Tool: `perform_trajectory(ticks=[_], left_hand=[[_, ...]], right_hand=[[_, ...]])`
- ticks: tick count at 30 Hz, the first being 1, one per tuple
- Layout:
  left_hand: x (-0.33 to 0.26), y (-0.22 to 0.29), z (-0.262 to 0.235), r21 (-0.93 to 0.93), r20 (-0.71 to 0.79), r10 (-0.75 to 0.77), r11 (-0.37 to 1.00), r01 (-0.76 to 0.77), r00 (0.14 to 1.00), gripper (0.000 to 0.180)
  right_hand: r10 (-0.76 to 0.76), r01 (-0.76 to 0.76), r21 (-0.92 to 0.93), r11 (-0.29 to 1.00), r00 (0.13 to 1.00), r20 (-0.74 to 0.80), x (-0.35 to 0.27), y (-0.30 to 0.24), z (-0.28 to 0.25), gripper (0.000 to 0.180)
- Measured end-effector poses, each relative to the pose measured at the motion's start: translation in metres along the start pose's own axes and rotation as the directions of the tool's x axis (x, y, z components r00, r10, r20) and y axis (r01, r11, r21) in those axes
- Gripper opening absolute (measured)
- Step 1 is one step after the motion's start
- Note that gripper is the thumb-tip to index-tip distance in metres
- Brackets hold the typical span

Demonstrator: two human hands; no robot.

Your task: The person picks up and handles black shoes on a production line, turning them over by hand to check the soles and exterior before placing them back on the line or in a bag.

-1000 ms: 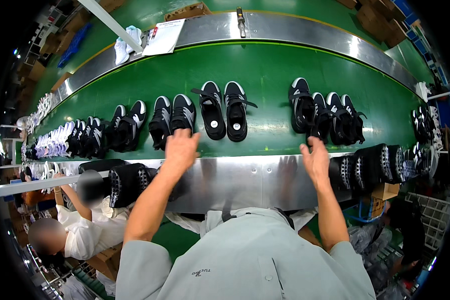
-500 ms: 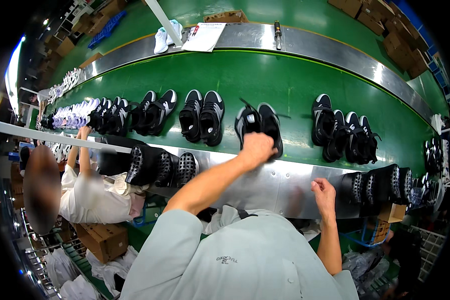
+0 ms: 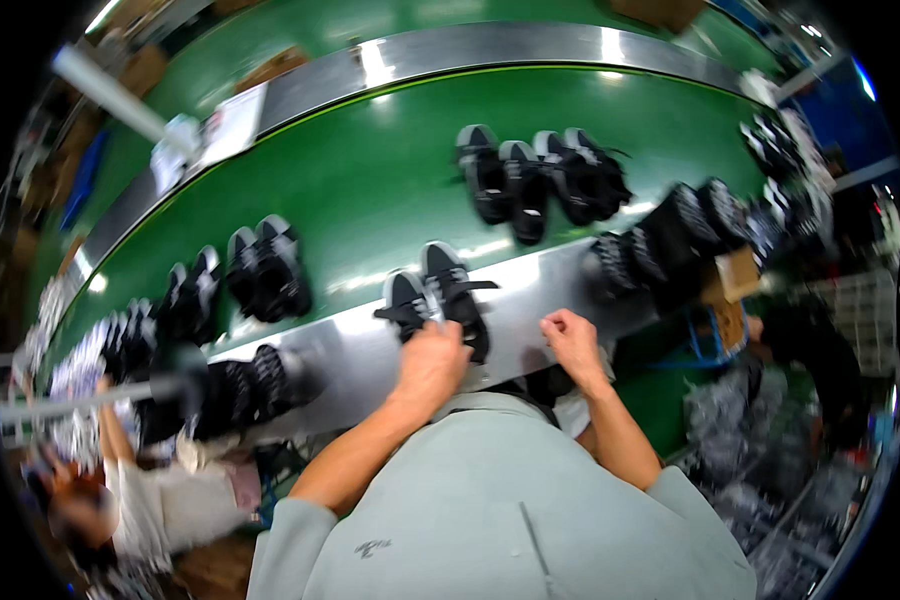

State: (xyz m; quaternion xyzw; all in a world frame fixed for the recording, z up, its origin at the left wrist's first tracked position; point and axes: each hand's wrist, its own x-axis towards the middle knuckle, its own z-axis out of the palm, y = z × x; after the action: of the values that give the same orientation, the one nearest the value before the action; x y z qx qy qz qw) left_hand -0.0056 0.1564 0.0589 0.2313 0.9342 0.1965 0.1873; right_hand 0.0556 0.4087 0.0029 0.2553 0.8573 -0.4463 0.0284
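Observation:
My left hand [image 3: 432, 358] grips the heel end of a pair of black shoes with white soles [image 3: 438, 297], which lies across the steel edge [image 3: 530, 305] of the green conveyor belt [image 3: 370, 190]. My right hand [image 3: 572, 338] rests on that steel edge just right of the pair, fingers curled, holding nothing. Other black shoe pairs lie on the belt: one to the left [image 3: 268, 268] and several farther up to the right [image 3: 540, 180].
More black shoes [image 3: 670, 235] crowd the right end of the belt, and others sit on a lower rack [image 3: 230, 385] at left. Another person in a white shirt [image 3: 160, 500] works at lower left. A cardboard box [image 3: 735, 275] sits right of the steel edge.
My left hand has pulled the shoe pair off the belt toward me onto the steel edge. My right hand stayed on the edge. The view has swung left.

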Motion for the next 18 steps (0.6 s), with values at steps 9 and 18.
perform_trajectory(ticks=[9,18], left_hand=[[0.046,-0.025,0.046,0.204,-0.132,0.204,0.963,-0.175,0.970,0.031],[0.040,-0.018,0.040,0.181,-0.225,0.262,0.958,-0.223,0.939,0.022]], right_hand=[[-0.129,0.042,-0.143,0.989,0.719,-0.683,0.010,0.007,-0.113,0.029],[-0.296,-0.143,-0.732,0.666,0.850,-0.436,0.054,0.036,-0.140,0.058]])
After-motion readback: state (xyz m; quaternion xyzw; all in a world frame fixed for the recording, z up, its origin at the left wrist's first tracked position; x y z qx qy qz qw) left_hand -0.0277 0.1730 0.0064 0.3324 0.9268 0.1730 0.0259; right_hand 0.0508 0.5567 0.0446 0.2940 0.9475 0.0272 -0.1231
